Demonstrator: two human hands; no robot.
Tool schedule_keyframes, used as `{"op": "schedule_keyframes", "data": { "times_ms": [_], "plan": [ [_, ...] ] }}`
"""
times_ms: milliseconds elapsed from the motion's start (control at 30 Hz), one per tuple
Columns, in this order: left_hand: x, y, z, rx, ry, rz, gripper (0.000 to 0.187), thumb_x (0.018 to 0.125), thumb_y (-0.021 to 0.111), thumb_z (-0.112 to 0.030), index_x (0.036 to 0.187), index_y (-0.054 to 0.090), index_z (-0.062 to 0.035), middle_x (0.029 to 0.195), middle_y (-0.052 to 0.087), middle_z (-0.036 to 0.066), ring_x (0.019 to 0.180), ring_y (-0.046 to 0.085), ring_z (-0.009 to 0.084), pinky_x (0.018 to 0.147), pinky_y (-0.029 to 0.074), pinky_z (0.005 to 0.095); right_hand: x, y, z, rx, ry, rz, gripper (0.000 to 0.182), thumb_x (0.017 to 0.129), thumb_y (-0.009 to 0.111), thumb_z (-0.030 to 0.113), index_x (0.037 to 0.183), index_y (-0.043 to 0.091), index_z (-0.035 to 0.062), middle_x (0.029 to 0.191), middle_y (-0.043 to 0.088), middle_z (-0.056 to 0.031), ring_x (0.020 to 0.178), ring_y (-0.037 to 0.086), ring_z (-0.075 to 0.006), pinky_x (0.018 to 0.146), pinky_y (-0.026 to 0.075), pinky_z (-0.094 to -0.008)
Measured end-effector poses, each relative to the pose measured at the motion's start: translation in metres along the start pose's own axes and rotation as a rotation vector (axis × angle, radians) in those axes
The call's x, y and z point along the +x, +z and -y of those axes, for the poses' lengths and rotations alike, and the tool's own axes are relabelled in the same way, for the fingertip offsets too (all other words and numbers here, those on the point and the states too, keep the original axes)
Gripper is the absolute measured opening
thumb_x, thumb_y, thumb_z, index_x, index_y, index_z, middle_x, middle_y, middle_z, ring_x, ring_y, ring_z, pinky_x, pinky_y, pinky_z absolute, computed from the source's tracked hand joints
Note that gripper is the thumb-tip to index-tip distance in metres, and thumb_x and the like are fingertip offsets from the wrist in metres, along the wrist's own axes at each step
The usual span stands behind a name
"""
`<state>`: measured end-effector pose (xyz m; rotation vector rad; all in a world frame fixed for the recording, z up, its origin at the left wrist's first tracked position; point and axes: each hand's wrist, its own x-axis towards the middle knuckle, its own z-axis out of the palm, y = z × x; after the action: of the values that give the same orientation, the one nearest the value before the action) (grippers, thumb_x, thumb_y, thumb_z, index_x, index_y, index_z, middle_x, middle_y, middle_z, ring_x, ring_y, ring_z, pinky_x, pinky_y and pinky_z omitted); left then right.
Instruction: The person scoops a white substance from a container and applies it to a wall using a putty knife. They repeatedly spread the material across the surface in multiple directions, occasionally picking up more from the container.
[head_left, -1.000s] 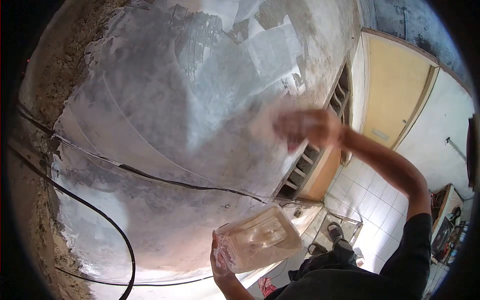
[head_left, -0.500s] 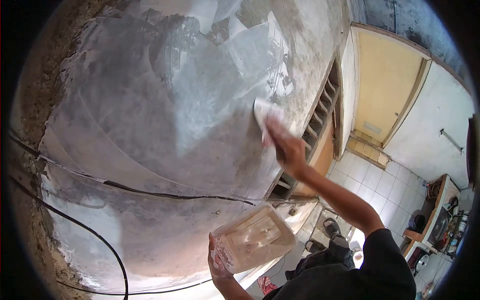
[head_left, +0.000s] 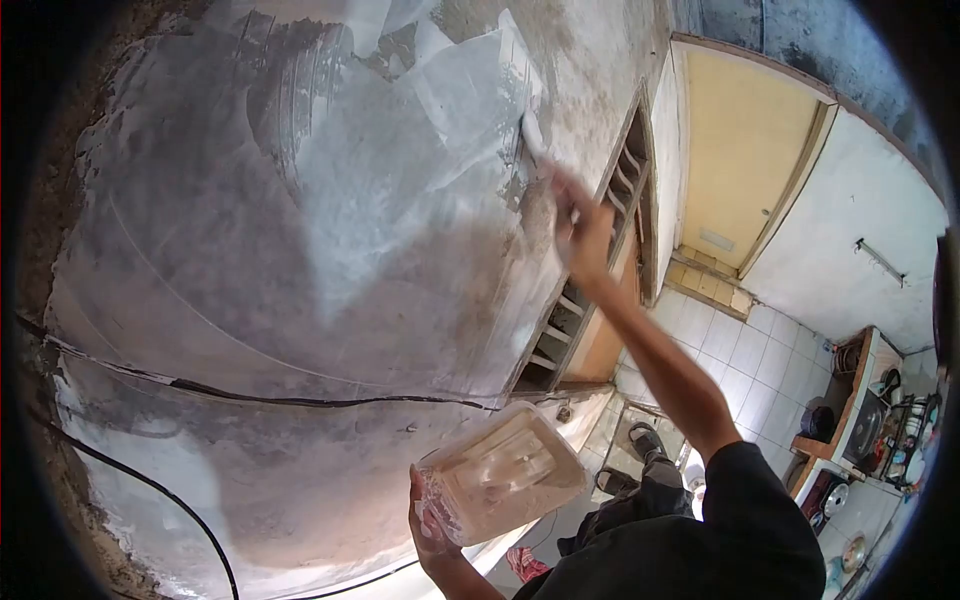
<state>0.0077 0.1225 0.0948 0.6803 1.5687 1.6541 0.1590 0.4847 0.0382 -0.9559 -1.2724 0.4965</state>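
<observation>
My right hand (head_left: 580, 220) is closed around a putty knife (head_left: 532, 132), whose pale blade lies edge-on against the wall (head_left: 400, 260). Its handle is mostly hidden in my fingers, and the hand is slightly blurred. Wet-looking whitish putty (head_left: 465, 95) spreads in patches around the blade. Lower down, my left hand (head_left: 432, 535) grips a clear plastic tub (head_left: 510, 475) by its left side. White smears coat the tub's end near my fingers, and its inside looks cloudy.
A black cable (head_left: 330, 402) runs across the wall, and another cable (head_left: 170, 490) hangs at the left. Right of the wall are a slatted vent opening (head_left: 570, 315), a yellow door (head_left: 750, 150) and a cluttered kitchen counter (head_left: 860, 430). My sandalled feet (head_left: 645, 440) show below.
My right hand has moved the putty knife upward along the wall, and the blade has turned to a narrower angle. The whole view has shifted slightly. My left hand still holds the tub.
</observation>
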Motion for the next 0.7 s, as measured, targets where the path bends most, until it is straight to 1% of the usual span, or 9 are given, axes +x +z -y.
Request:
{"op": "schedule_keyframes", "data": {
  "times_ms": [67,100,167,233,333,400,500,567,700],
  "plan": [
    [0.006,0.006,-0.002,0.023,-0.077,-0.06,0.09,0.081,0.066,-0.054,0.142,0.032,0.0012,0.134,0.048,0.015,0.118,0.052,0.0307,0.1,0.044,0.0433,-0.048,-0.004,0.015,0.028,-0.046,0.147,0.058,0.077,0.05,-0.01,0.128,0.057,0.0165,0.116,0.063,-0.0142,0.083,0.07,-0.026,0.068,0.055,-0.032],
    [0.011,0.008,-0.002,0.008,-0.148,-0.099,0.09,0.082,0.064,-0.055,0.143,0.03,0.0014,0.135,0.046,0.016,0.12,0.05,0.0312,0.101,0.043,0.044,-0.07,-0.001,0.015,0.246,-0.162,0.088,0.059,0.075,0.051,-0.013,0.126,0.058,0.0148,0.115,0.064,-0.013,0.078,0.07,-0.0275,0.065,0.054,-0.0325],
    [0.013,0.011,0.0,-0.003,-0.226,-0.132,0.09,0.083,0.062,-0.056,0.144,0.029,0.0016,0.137,0.045,0.017,0.122,0.049,0.0317,0.102,0.042,0.0446,-0.106,-0.029,0.014,0.224,-0.061,0.345,0.053,0.075,0.052,-0.015,0.122,0.059,0.0081,0.102,0.068,-0.0142,0.074,0.069,-0.0245,0.064,0.052,-0.0326],
    [0.008,0.008,0.006,0.152,0.001,0.01,0.082,0.088,0.056,-0.052,0.143,0.029,0.0018,0.139,0.041,0.018,0.125,0.045,0.0322,0.103,0.039,0.0466,-0.123,-0.046,0.006,0.331,-0.007,0.417,0.045,0.078,0.052,-0.013,0.118,0.06,0.0053,0.097,0.069,-0.0132,0.074,0.068,-0.0225,0.066,0.052,-0.0322],
    [0.022,-0.017,0.039,0.128,0.076,0.055,0.073,0.092,0.05,-0.047,0.143,0.03,0.0015,0.139,0.04,0.019,0.126,0.044,0.0325,0.104,0.037,0.048,-0.148,-0.067,-0.019,0.804,0.255,0.204,0.024,0.089,0.052,-0.001,0.112,0.061,0.0033,0.096,0.067,-0.0084,0.084,0.067,-0.0182,0.075,0.051,-0.0313],
    [0.021,-0.012,0.035,0.14,0.123,0.114,0.069,0.093,0.048,-0.044,0.143,0.031,0.0015,0.139,0.04,0.019,0.126,0.043,0.0329,0.104,0.037,0.0481,-0.136,-0.107,0.011,1.018,0.946,0.009,0.016,0.097,0.05,0.014,0.108,0.059,0.0064,0.103,0.066,-0.0044,0.09,0.066,-0.0171,0.075,0.056,-0.0306],
    [0.025,-0.013,0.049,0.205,0.245,0.132,0.063,0.094,0.044,-0.043,0.138,0.036,0.0017,0.137,0.042,0.017,0.125,0.044,0.0324,0.104,0.037,0.0477,-0.145,-0.14,0.02,1.102,1.064,-0.039,0.019,0.096,0.052,0.014,0.112,0.057,0.0058,0.105,0.065,-0.005,0.091,0.066,-0.0162,0.079,0.057,-0.032],
    [0.027,0.005,0.039,0.003,-0.115,-0.069,0.06,0.094,0.044,-0.044,0.134,0.041,0.0016,0.132,0.046,0.015,0.123,0.046,0.0302,0.102,0.039,0.0458,-0.148,-0.154,0.028,1.124,1.076,-0.022,0.02,0.096,0.051,0.014,0.114,0.055,0.0057,0.107,0.065,-0.006,0.093,0.066,-0.0178,0.082,0.056,-0.0325],
    [0.028,0.021,0.037,-0.059,-0.168,0.027,0.054,0.094,0.045,-0.041,0.127,0.047,0.0016,0.12,0.054,0.013,0.113,0.053,0.0261,0.098,0.042,0.0403,-0.157,-0.169,0.03,1.126,1.034,-0.034,0.023,0.097,0.051,0.015,0.117,0.053,0.0045,0.109,0.064,-0.0081,0.096,0.065,-0.0193,0.085,0.055,-0.0342]
  ]
}}
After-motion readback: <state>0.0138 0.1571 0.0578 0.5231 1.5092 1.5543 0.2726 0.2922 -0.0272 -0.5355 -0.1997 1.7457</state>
